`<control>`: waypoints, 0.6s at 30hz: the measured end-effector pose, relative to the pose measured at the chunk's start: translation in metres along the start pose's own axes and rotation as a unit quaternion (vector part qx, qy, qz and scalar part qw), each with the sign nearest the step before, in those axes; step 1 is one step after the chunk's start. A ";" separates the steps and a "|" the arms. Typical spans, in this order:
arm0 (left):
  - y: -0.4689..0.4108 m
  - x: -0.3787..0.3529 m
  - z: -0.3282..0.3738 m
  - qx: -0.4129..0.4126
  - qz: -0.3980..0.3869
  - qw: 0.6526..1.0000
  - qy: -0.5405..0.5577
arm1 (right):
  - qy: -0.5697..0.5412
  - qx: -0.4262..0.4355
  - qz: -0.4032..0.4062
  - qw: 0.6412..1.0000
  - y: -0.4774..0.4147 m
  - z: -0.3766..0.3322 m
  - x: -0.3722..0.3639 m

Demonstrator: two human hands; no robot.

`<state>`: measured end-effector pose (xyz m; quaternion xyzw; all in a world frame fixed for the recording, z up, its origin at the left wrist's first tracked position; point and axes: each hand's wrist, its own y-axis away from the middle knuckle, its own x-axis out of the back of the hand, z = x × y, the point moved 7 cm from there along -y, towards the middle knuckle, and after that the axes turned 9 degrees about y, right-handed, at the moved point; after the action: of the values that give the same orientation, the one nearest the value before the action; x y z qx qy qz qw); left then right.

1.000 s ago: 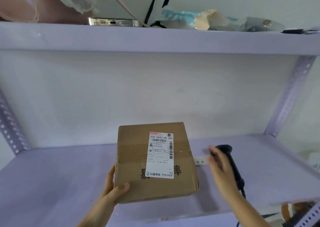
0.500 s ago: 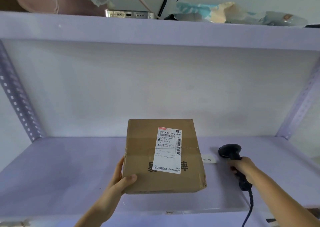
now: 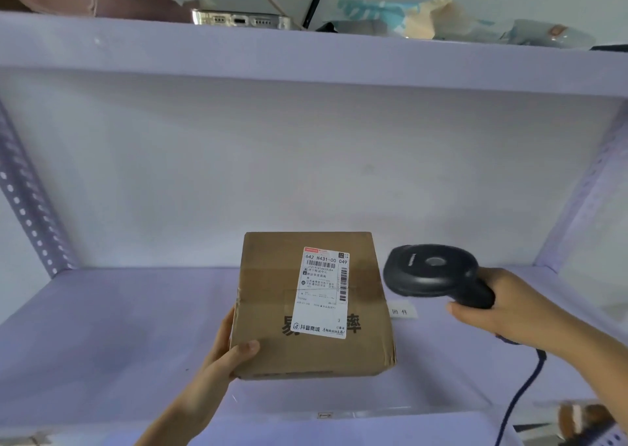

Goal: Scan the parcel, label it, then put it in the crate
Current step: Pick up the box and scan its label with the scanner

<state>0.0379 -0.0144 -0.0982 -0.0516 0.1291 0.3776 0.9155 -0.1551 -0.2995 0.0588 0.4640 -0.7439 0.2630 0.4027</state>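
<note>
A brown cardboard parcel [image 3: 272, 309] with a white shipping label [image 3: 323, 292] on its top face is held over the pale purple shelf [image 3: 102, 326]. My left hand [image 3: 227, 350] grips its lower left corner, thumb on top. My right hand [image 3: 509, 306] holds the handle of a black barcode scanner [image 3: 431, 272], lifted just right of the parcel, its head level with the label's barcode. The scanner's cable [image 3: 520, 394] hangs down to the lower right. No crate is in view.
A small white tag [image 3: 402, 311] lies on the shelf behind the parcel. The upper shelf [image 3: 306, 58] carries a phone [image 3: 241, 21], fabric and plastic bags. Perforated metal posts [image 3: 27, 207] stand at both sides. A brown object [image 3: 581, 418] sits at the bottom right.
My right hand reached the scanner on the shelf, closed on its handle and lifted it up and left toward the parcel. The parcel stayed in my left hand.
</note>
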 end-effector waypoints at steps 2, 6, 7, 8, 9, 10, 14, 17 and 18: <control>0.000 0.001 0.000 -0.005 0.002 1.000 -0.006 | 0.044 0.030 -0.017 0.998 0.000 -0.018 -0.003; 0.003 0.001 0.002 -0.010 0.007 1.000 -0.011 | 0.106 0.057 -0.048 0.992 -0.011 -0.032 -0.012; 0.004 0.000 0.003 -0.011 0.007 1.000 -0.012 | 0.118 0.061 -0.052 0.990 -0.014 -0.034 -0.013; 0.004 -0.001 0.004 -0.012 0.005 1.000 -0.013 | 0.122 0.065 -0.054 0.989 -0.016 -0.037 -0.014; 0.005 -0.002 0.004 -0.014 0.003 1.000 -0.015 | 0.124 0.068 -0.055 0.988 -0.018 -0.040 -0.014; 0.006 -0.003 0.005 -0.015 0.002 1.000 -0.018 | 0.124 0.070 -0.056 0.988 -0.020 -0.041 -0.015; 0.007 -0.003 0.005 -0.017 0.004 1.000 -0.021 | 0.135 0.073 -0.061 0.986 -0.025 -0.043 -0.017; 0.008 -0.003 0.004 -0.015 0.008 1.000 -0.025 | 0.153 0.074 -0.069 0.983 -0.026 -0.041 -0.020; 0.008 -0.003 0.004 -0.015 0.008 1.000 -0.027 | 0.159 0.075 -0.071 0.982 -0.026 -0.040 -0.020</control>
<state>0.0308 -0.0102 -0.0930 -0.0541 0.0995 0.3878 0.9148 -0.1119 -0.2704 0.0636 0.4969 -0.6139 0.3592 0.4971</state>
